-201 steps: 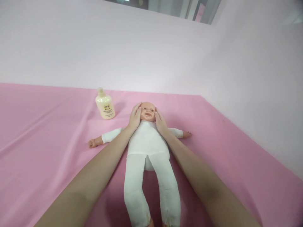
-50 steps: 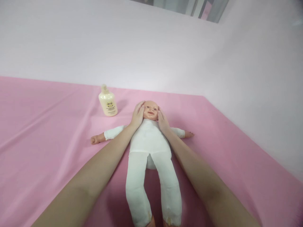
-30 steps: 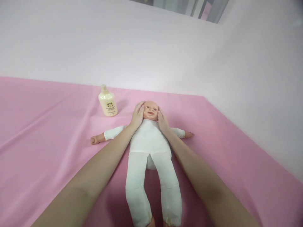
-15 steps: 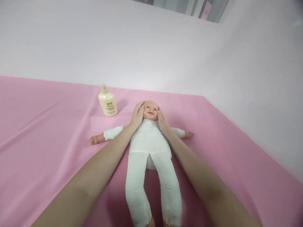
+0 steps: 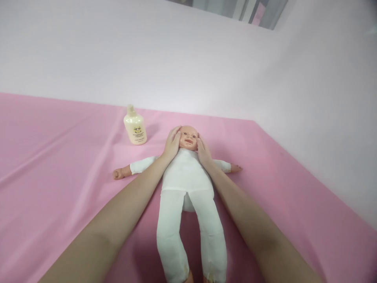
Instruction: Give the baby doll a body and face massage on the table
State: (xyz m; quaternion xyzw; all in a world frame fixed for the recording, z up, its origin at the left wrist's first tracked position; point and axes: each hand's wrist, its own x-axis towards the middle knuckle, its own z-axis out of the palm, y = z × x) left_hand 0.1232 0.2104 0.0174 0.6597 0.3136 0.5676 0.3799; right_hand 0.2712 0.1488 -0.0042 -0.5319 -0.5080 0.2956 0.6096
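A baby doll (image 5: 187, 173) with a white cloth body lies on its back, head away from me and arms spread out. My left hand (image 5: 171, 143) rests along the left side of the doll's head (image 5: 189, 137), fingers stretched out and flat against it. Against the right side of the head lies my right hand (image 5: 204, 150), its fingers extended too. Between them the two hands frame the doll's face; the palms and part of the fingers are hidden from view.
A pale yellow pump bottle (image 5: 135, 127) with a printed label stands upright, left of the doll's head. Pink cloth (image 5: 73, 157) with some creases covers the table. A white wall (image 5: 147, 59) rises behind, with an opening or window at the top.
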